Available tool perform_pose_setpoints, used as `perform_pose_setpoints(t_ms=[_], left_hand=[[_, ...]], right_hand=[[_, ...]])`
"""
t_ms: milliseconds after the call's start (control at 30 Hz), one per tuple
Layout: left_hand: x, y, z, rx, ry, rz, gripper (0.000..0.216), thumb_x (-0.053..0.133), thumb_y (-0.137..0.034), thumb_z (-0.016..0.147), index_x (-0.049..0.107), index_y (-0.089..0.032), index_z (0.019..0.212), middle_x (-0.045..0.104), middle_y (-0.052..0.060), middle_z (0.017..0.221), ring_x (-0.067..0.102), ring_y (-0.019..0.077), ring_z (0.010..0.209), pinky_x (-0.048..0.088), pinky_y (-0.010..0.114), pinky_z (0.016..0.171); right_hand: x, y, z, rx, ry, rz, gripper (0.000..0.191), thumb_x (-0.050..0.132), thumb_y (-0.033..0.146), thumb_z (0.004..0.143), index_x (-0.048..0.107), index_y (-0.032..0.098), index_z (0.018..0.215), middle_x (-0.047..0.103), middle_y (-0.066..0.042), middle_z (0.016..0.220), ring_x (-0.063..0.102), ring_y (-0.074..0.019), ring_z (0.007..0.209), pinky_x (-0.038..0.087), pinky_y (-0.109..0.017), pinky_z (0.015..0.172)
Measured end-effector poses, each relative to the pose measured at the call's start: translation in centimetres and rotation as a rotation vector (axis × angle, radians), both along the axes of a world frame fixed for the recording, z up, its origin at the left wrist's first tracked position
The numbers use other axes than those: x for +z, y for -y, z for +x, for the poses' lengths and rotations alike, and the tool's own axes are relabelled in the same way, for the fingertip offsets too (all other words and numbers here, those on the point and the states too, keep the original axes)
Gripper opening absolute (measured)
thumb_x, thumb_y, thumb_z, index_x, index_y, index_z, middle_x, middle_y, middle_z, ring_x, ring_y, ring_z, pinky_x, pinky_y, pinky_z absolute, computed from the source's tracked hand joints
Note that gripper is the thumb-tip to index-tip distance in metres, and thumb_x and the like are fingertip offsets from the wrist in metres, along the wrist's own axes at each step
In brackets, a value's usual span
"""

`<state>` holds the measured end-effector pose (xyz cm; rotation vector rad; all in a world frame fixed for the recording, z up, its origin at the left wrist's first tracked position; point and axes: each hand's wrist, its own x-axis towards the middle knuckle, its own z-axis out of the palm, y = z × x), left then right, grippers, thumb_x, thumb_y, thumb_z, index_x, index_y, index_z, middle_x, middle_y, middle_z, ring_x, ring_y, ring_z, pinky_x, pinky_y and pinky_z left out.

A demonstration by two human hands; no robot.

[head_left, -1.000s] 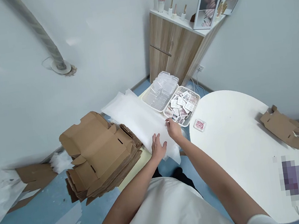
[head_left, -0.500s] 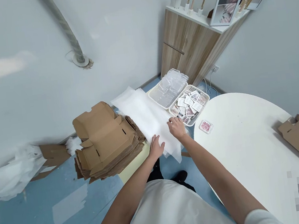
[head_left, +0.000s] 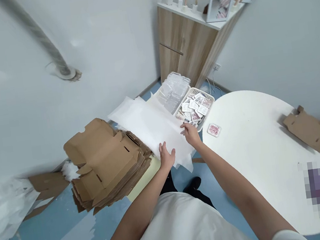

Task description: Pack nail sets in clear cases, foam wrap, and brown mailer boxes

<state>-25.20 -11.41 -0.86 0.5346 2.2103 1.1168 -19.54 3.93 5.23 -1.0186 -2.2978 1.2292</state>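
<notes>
A stack of white foam sheets (head_left: 145, 122) lies in front of me between a pile of flat cardboard boxes (head_left: 106, 162) and two white baskets. My left hand (head_left: 166, 156) rests on the near edge of the sheets with its fingers stretched out. At the sheet's right edge my right hand (head_left: 191, 133) has its fingers curled and pinched on the top white foam sheet, which is lifted a little. The nearer basket (head_left: 206, 115) holds several small printed packets. The farther basket (head_left: 173, 88) holds clear plastic cases.
A round white table (head_left: 258, 150) stands to my right with a small pink packet (head_left: 214, 129) near its edge and a flat cardboard box (head_left: 308, 130) at its far side. A wooden cabinet (head_left: 186, 51) stands in the corner. Foam scraps (head_left: 3, 211) lie on the blue floor at left.
My right hand has lifted the right edge of the top sheet slightly and drawn it nearer. My left hand stays on the near edge. The camera has swung a little.
</notes>
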Motion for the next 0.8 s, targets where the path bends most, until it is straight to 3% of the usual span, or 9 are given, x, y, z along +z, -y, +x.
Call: perform_pose_setpoints(t_ms=[167,300,467,533,633,800], left_hand=[[0.8,-2.4,1.5,0.039,0.022,0.027,0.065,0.048,-0.034,0.078,0.015,-0.015,0.131,0.013,0.016,0.140,0.013,0.0238,0.130,0.021,0.037,0.103],[2.3,-3.9,4.6,0.010,0.126,0.114,0.067,0.046,-0.037,0.079,0.011,-0.020,0.132,0.015,0.013,0.139,0.031,0.0220,0.123,0.033,0.034,0.097],[4.1,-6.3,11.1,-0.151,0.299,0.262,0.059,0.054,-0.031,0.075,0.027,-0.019,0.127,0.047,0.013,0.119,0.050,0.0201,0.106,0.043,0.031,0.085],[4.5,-7.5,14.0,-0.264,0.341,0.295,0.057,0.054,-0.025,0.074,0.031,-0.018,0.125,0.056,0.011,0.104,0.058,0.0167,0.088,0.047,0.029,0.076],[4.5,-9.4,17.9,-0.404,0.249,0.271,0.063,0.055,-0.022,0.072,0.027,-0.020,0.128,0.057,0.006,0.095,0.059,0.0110,0.070,0.046,0.028,0.072],[3.6,-11.6,23.1,-0.563,0.015,0.157,0.072,0.058,-0.026,0.070,0.021,-0.022,0.131,0.055,0.006,0.100,0.057,0.0136,0.077,0.042,0.030,0.076]], right_hand=[[1.5,-0.2,4.2,-0.243,-0.173,-0.170,0.032,0.030,0.028,0.080,0.053,0.018,0.099,0.062,-0.002,0.072,0.059,-0.0134,0.061,0.045,-0.030,0.064],[3.2,-0.6,10.0,-0.456,-0.338,-0.266,0.031,0.036,0.035,0.078,0.054,0.018,0.097,0.061,-0.005,0.088,0.060,-0.0131,0.064,0.047,-0.030,0.063],[4.2,-0.7,20.0,-0.708,-0.442,-0.218,0.032,0.040,0.037,0.077,0.055,0.018,0.098,0.061,-0.004,0.087,0.059,-0.0130,0.065,0.046,-0.029,0.063],[3.9,-0.4,24.6,-0.791,-0.411,-0.193,0.035,0.041,0.038,0.076,0.055,0.018,0.102,0.061,-0.004,0.081,0.057,-0.0135,0.063,0.045,-0.028,0.060],[2.7,0.2,31.5,-0.847,-0.332,-0.147,0.039,0.044,0.037,0.074,0.053,0.017,0.106,0.061,-0.005,0.082,0.053,-0.0135,0.062,0.044,-0.028,0.058],[-0.5,1.3,40.7,-0.850,-0.123,-0.046,0.035,0.046,0.032,0.072,0.055,0.019,0.103,0.057,-0.006,0.102,0.051,-0.0123,0.065,0.045,-0.031,0.066]])
